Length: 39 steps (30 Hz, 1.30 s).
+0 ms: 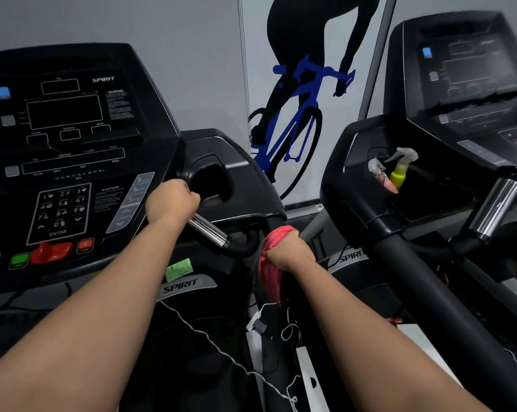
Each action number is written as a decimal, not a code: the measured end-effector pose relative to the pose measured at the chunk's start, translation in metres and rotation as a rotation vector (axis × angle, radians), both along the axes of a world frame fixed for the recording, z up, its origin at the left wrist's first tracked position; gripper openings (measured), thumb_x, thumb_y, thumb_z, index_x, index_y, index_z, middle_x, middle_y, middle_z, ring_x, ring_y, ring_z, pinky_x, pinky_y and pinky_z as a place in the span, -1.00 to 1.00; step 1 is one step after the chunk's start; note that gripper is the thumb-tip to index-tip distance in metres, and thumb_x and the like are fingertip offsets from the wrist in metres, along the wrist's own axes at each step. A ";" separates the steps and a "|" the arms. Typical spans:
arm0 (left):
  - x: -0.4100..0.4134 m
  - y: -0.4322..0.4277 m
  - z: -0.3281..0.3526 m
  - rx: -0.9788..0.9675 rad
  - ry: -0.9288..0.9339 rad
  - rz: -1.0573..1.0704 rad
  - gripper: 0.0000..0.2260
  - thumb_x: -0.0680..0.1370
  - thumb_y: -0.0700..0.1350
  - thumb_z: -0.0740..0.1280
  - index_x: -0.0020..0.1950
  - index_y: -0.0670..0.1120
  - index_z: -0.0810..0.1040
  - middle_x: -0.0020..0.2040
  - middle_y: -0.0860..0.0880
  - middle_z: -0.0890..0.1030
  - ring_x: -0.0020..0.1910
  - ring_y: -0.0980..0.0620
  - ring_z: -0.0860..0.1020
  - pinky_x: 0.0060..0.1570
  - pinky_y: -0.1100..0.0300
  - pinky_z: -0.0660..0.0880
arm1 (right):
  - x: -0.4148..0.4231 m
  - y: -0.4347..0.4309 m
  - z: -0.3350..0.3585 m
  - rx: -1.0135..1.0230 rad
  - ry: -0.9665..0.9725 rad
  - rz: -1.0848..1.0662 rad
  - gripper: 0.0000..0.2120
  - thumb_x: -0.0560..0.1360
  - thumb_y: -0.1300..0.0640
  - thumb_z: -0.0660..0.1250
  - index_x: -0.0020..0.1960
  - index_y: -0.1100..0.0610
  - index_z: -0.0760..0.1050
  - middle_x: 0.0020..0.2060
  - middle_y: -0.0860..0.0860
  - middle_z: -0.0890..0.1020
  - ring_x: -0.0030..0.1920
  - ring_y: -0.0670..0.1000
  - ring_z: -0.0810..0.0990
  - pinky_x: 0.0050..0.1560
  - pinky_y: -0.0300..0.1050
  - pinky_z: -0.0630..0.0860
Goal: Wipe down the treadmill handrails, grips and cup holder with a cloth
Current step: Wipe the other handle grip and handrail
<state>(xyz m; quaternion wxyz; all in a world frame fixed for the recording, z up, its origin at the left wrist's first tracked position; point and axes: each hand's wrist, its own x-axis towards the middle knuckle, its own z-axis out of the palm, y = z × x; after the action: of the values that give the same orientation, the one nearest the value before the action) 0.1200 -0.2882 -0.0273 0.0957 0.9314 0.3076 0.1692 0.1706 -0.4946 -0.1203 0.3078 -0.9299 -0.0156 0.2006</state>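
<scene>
Head view: single wide-angle camera, worn on the head.
Directed forward and down along both forearms (102,307); the treadmill console (64,129) is framed close at left, a second treadmill (459,120) at the right edge, the cyclist wall graphic (298,99) between.

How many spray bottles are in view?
2. A yellow bottle and a pink bottle, side by side in the cup holder of the right-hand treadmill; more may be hidden.

Soft, even indoor light is falling across the scene and glinting off the chrome grip (208,230), while the wide lens is bending the edges and the right-hand console (474,72) is smearing into blur.
</scene>
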 end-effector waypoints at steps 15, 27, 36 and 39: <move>0.000 -0.001 0.003 0.021 0.020 -0.013 -0.87 0.40 -0.15 0.23 -0.25 -0.14 0.55 -0.28 -0.11 0.58 -0.26 -0.14 0.53 -0.31 0.16 0.39 | -0.056 -0.041 -0.017 -0.090 -0.059 0.057 -0.05 0.37 -0.16 0.37 0.51 0.15 -0.11 0.29 0.22 0.40 0.26 0.23 0.44 0.19 0.03 0.42; -0.024 -0.018 -0.004 0.371 0.194 -0.113 -0.60 0.59 0.08 0.13 0.10 -0.14 0.63 0.08 -0.16 0.52 0.11 -0.24 0.41 0.03 0.00 0.40 | -0.042 -0.044 -0.007 0.039 0.073 0.066 -0.11 0.29 -0.07 0.45 0.41 0.24 0.06 0.27 0.17 0.44 0.27 0.16 0.46 0.26 -0.02 0.41; -0.034 -0.039 -0.004 0.420 0.426 -0.015 -0.49 0.59 0.21 0.05 0.33 -0.12 0.44 0.32 -0.15 0.39 0.33 -0.28 0.23 0.26 -0.07 0.29 | -0.044 -0.053 -0.011 0.132 0.112 0.102 0.05 0.29 -0.10 0.46 0.52 0.20 -0.12 0.33 0.17 0.40 0.28 0.16 0.44 0.26 -0.08 0.39; -0.032 -0.042 -0.001 0.382 0.473 0.004 -0.48 0.59 0.21 0.07 0.36 -0.13 0.41 0.37 -0.16 0.35 0.38 -0.30 0.16 0.30 -0.11 0.25 | -0.059 -0.069 -0.017 0.130 0.112 0.141 0.06 0.30 -0.11 0.44 0.52 0.18 -0.16 0.34 0.18 0.39 0.29 0.16 0.43 0.24 -0.10 0.38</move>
<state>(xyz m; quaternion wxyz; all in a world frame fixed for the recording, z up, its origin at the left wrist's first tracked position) 0.0878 -0.3305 -0.0284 -0.1560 0.9456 0.2856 0.0026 0.1115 -0.5639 -0.1369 0.3531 -0.8919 -0.0766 0.2720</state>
